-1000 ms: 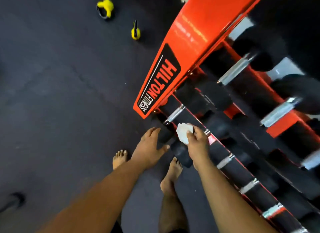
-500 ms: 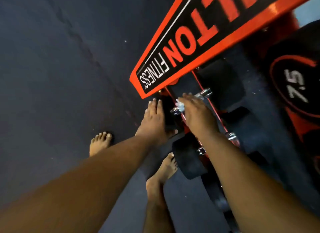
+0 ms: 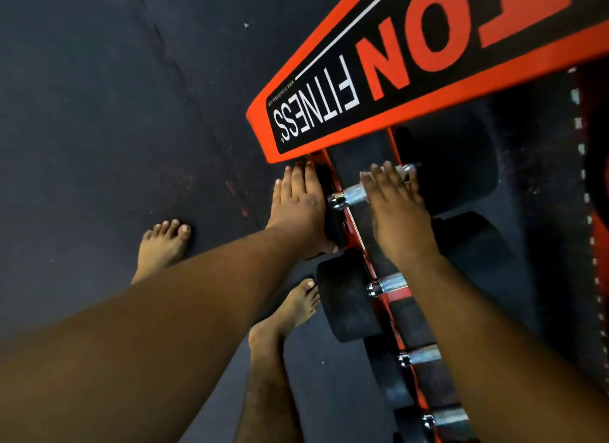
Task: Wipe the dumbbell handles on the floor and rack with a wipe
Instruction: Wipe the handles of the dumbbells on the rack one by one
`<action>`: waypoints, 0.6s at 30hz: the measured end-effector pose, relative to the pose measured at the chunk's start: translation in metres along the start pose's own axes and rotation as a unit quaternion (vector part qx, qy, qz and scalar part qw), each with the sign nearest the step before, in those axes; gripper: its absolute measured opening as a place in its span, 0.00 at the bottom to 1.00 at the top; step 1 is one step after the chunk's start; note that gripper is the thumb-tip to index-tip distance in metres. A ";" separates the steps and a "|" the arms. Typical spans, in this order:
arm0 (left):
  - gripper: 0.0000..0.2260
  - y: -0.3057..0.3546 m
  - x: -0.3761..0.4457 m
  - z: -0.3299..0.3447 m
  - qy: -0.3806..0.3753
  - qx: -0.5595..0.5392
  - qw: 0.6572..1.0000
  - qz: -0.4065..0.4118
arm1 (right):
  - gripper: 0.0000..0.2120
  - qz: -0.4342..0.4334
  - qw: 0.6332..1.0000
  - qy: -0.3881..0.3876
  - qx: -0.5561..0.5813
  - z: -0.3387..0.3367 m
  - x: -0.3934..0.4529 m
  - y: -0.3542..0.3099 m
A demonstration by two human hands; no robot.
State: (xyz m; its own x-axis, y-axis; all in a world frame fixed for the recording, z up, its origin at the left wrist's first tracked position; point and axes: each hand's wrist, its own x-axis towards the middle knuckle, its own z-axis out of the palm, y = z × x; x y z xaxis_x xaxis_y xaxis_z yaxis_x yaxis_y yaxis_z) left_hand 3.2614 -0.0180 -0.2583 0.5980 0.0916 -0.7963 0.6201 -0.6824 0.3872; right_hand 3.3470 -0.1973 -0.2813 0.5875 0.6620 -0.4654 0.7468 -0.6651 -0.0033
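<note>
The red and black dumbbell rack [image 3: 438, 96] runs along the right. On its lowest row lies a black dumbbell with a chrome handle [image 3: 353, 193]. My right hand [image 3: 400, 218] lies over that handle, fingers draped across it. A pale bit of the wipe [image 3: 401, 170] peeks out at the fingertips; the rest is hidden under the hand. My left hand [image 3: 296, 205] rests flat with straight fingers on the dumbbell's near black head at the rack's end.
More dumbbells [image 3: 349, 297] with chrome handles [image 3: 390, 284] fill the row towards me. The rack's upper beam overhangs just beyond my fingertips. My bare feet [image 3: 164, 245] stand on the dark rubber floor [image 3: 115, 113] to the left.
I have bent closer to the rack's end. My right hand moved from pinching the wipe above the row to lying over the end dumbbell's handle. My left hand settled on the dumbbell's head.
</note>
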 end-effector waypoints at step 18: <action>0.67 -0.004 0.001 -0.007 -0.031 0.014 0.999 0.008 | 0.31 -0.014 0.996 0.006 0.090 -0.005 0.017 -0.004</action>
State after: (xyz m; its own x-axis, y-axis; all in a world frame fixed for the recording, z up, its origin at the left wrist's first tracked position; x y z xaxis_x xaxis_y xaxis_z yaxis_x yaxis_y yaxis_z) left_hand 3.2629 -0.0096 -0.2573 0.5748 0.0352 -0.8175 0.5955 -0.7032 0.3884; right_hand 3.3557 -0.1820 -0.2846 0.5716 0.6850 -0.4517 0.6960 -0.6963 -0.1753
